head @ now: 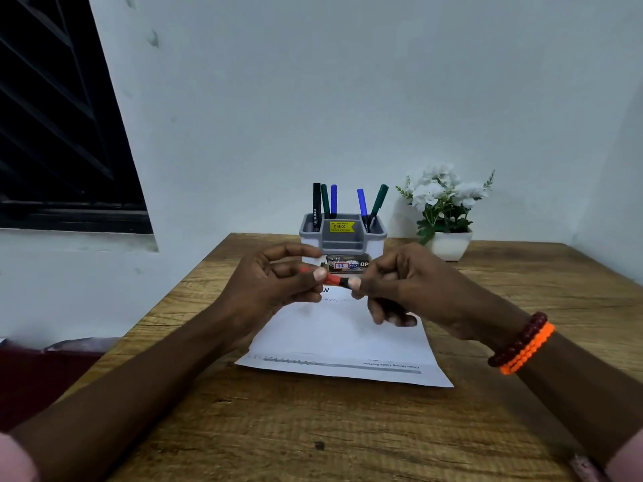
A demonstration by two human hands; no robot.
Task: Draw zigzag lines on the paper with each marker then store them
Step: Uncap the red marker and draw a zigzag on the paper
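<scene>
Both hands hold one red marker [334, 280] above the paper [342, 337]; the left hand [278, 280] pinches its red end; the right hand [393, 285] pinches its black end, before the organizer [342, 234].

You've got a red marker [334, 280] pinched between both hands, left hand [278, 283] on the red end, right hand [400, 290] on the black end, just above the paper [348, 342]. Behind them sits the grey organizer [342, 234] with five markers standing in it.
</scene>
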